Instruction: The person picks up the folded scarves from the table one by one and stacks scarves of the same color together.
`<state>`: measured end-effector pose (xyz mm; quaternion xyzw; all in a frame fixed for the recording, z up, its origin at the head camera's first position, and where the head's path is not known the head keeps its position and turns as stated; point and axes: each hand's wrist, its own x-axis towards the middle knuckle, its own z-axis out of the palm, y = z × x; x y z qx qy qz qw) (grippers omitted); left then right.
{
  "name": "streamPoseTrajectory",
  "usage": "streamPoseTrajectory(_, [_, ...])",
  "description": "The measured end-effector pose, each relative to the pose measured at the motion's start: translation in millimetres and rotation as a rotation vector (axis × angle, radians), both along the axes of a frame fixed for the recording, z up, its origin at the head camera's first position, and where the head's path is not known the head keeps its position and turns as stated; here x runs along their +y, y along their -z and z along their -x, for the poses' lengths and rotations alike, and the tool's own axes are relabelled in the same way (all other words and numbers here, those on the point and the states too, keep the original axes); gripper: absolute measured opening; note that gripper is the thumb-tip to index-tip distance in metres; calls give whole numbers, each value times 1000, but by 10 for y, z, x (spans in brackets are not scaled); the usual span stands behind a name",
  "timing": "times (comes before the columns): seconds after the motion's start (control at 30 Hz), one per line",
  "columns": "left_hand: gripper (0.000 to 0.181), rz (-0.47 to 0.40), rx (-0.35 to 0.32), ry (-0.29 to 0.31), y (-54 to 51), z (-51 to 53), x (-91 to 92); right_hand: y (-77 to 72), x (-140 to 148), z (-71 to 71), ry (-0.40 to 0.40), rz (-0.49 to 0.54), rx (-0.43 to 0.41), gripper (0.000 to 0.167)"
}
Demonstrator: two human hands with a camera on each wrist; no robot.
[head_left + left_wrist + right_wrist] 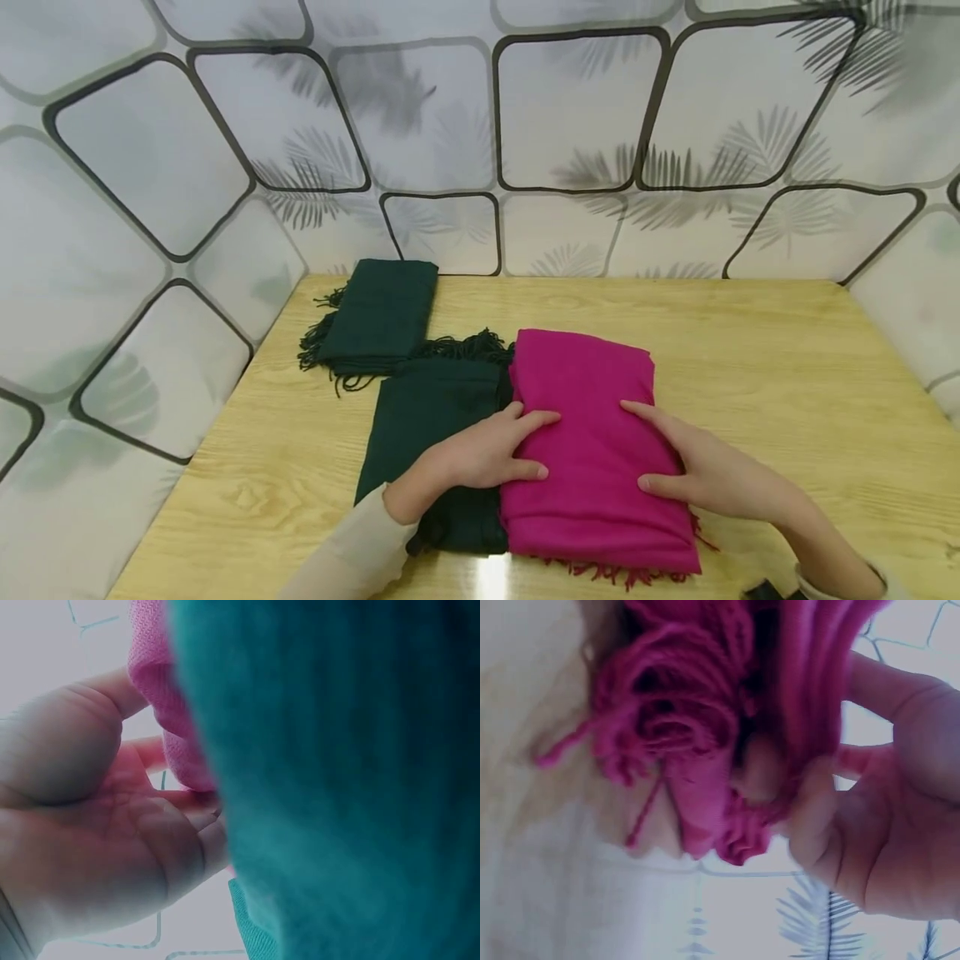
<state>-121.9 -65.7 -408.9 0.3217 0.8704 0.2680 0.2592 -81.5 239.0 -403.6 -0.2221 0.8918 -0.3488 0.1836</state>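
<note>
A folded magenta scarf (pixel 588 467) with fringe at its near end lies on the table. My left hand (pixel 483 450) grips its left side, thumb and a finger showing on top; in the left wrist view its fingers bend around the magenta edge. On the opposite side my right hand (pixel 716 479) holds the same scarf, and the right wrist view has its fingers curled in among the folds beside the fringe (pixel 675 712). A folded dark green scarf (pixel 435 417) lies under my left forearm, against the magenta one. It looms large and blurred in the left wrist view.
Another folded dark green scarf (pixel 382 312) with fringe lies farther back on the left, touching the nearer green one. The wooden table (pixel 787 358) meets a patterned fabric backdrop (pixel 577 108) at its far edge. Something small and black (pixel 763 590) shows at my right wrist.
</note>
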Motion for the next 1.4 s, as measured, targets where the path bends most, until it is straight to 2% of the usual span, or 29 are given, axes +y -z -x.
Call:
streamPoseTrajectory(0.1, [68, 9, 12, 7, 1, 16, -14, -5, -31, -35, -3, -78, 66, 83])
streamPoseTrajectory(0.23, [68, 8, 19, 21, 9, 31, -6, 17, -61, -57, -9, -113, 69, 84])
streamPoseTrajectory(0.4, [68, 30, 6, 7, -4, 16, 18, 58, -62, -70, -15, -111, 20, 88])
streamPoseTrajectory(0.53, [68, 45, 16, -7, -24, -14, 15, 54, -81, -83, -17, -127, -56, 102])
streamPoseTrajectory(0.67, [67, 24, 26, 11, -36, -7, 16, 63, -99, -82, -25, -151, -104, 115])
streamPoseTrajectory(0.8, [66, -10, 16, 25, -21, 12, 27, 81, -94, -69, -29, -154, -105, 118])
streamPoseTrajectory(1.03, [68, -31, -7, 82, 44, -8, 88, 134, -2, -120, -55, -181, -76, 119])
streamPoseTrajectory(1.23, [69, -64, -21, 98, 101, -45, 48, 170, 2, -138, -53, -165, -108, 119])
streamPoseTrajectory(1.4, [70, -92, -20, 115, 117, -32, 69, 150, 45, -140, -48, -202, -76, 120])
